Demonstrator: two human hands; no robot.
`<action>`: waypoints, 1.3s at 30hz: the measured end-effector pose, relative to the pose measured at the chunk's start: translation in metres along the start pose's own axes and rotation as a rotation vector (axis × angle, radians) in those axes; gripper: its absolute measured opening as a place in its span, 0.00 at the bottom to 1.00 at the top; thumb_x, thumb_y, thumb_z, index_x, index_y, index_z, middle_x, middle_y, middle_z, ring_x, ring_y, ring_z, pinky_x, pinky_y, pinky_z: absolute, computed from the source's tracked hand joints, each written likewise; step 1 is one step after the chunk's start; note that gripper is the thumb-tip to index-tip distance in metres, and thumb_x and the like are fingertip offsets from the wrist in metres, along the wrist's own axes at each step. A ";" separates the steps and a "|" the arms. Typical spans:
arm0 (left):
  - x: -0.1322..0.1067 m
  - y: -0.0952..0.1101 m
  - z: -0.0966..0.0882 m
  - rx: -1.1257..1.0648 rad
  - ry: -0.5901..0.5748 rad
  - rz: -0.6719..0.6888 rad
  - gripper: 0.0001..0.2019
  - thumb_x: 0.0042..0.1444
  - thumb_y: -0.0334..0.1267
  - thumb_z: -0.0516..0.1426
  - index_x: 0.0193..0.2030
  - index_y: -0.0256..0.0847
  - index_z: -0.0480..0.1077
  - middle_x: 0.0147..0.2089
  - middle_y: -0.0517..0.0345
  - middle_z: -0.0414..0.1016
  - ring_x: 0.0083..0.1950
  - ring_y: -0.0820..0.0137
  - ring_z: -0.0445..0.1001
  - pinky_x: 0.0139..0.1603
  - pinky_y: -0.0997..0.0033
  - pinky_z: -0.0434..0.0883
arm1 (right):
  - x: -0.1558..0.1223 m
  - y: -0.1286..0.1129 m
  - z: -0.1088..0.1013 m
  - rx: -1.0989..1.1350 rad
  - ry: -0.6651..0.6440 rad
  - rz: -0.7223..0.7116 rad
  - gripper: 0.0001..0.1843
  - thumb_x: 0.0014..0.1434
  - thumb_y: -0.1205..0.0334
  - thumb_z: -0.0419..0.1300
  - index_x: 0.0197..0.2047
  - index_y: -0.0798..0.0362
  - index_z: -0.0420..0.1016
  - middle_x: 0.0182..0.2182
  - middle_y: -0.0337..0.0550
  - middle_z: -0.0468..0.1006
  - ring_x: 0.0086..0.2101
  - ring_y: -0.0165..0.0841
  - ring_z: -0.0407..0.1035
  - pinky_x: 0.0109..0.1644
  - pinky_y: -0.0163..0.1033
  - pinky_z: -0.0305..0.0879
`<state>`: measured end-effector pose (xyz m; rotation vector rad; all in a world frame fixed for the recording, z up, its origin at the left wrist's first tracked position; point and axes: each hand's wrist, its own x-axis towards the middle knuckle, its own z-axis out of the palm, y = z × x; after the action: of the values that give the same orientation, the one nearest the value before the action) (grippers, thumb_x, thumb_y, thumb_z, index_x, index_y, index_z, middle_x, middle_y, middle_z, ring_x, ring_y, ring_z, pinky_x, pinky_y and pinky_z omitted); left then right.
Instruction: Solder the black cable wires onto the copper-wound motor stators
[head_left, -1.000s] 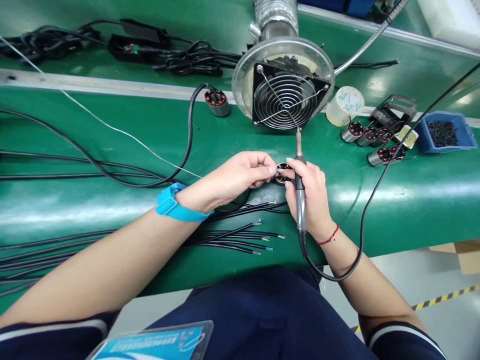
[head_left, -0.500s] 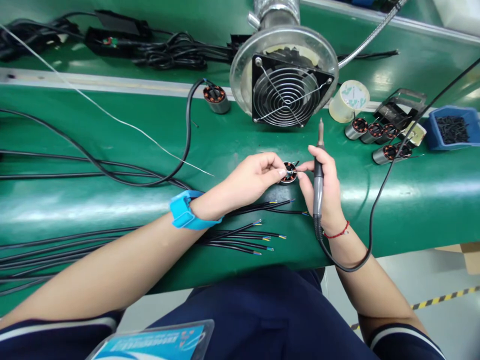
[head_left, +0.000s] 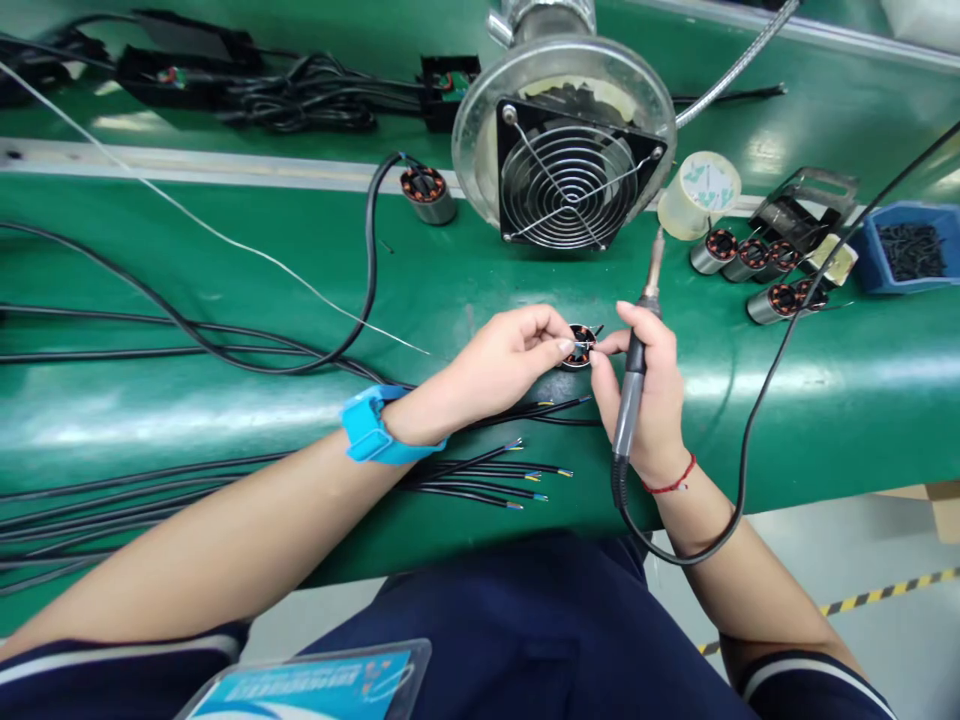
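My left hand [head_left: 504, 365] is closed in a pinch on a thin wire at a small motor stator [head_left: 578, 346] with copper windings, which stands on the green bench. My right hand [head_left: 649, 395] grips a soldering iron [head_left: 634, 372] with its tip pointing up and away toward the fan, while its thumb and forefinger also touch the stator from the right. A blue wrist strap [head_left: 369, 425] sits on my left wrist. Black cables with stripped coloured ends [head_left: 487, 475] lie just in front of my hands.
A fume extraction fan [head_left: 568, 170] stands behind the stator. Several more stators [head_left: 757, 275] lie at the right by a tape roll [head_left: 697, 195] and a blue bin [head_left: 907, 250]. Another stator [head_left: 424, 192] stands left of the fan. A solder wire [head_left: 225, 240] and black cables cross the left.
The soldering iron's tip has swung from straight up toward the upper right and my right hand has shifted right. My left hand keeps its pinch at the stator.
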<state>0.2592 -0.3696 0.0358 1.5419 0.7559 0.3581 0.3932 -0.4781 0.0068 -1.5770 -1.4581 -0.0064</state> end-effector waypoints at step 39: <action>-0.004 0.001 0.014 0.396 0.159 0.191 0.07 0.59 0.33 0.54 0.28 0.40 0.65 0.32 0.59 0.68 0.39 0.68 0.66 0.45 0.67 0.63 | -0.048 -0.005 -0.040 0.116 0.217 0.138 0.16 0.64 0.55 0.63 0.55 0.47 0.76 0.41 0.44 0.81 0.32 0.36 0.78 0.37 0.44 0.78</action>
<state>0.2656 -0.3830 0.0353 1.9842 0.8407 0.4982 0.3987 -0.5407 0.0042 -1.5280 -1.1603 -0.0122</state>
